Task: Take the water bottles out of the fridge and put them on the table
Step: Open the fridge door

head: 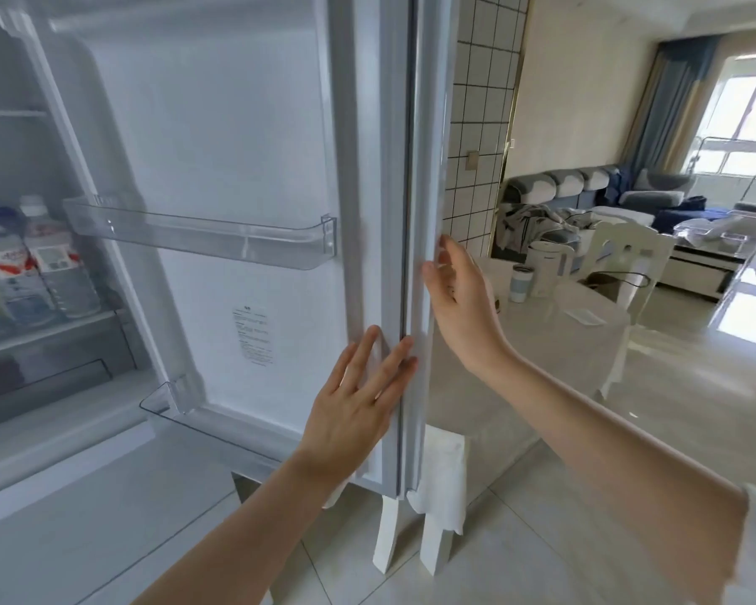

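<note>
The fridge door [245, 168] stood swung wide open and filled the frame from ten o'clock round to one, its inner face toward the camera, with an empty clear door shelf [201, 233] across it. Behind the door's free edge, from two to four o'clock, the table [542, 342] under its pale cloth spread out, carrying a white kettle [546, 266] and a small tumbler [520, 283]. The water bottles [40, 264] stood upright, long axes vertical, on an interior shelf at nine o'clock, tucked at the far left of the view and well apart from both hands; how many there were could not be told, since the frame edge cut them off. The left hand [354, 395] lay flat on the door's inner rim at about six o'clock, fingers straight and spread, holding nothing. The right hand [455, 294] rested at three o'clock against the door's outer edge, fingers loosely extended, also empty. The bottles lay off to the left of both hands, and the left hand was the nearer, so it seemed the likelier one to reach across the door face toward the shelf, closing round a bottle from the side. No bottle had yet reached the table.
</note>
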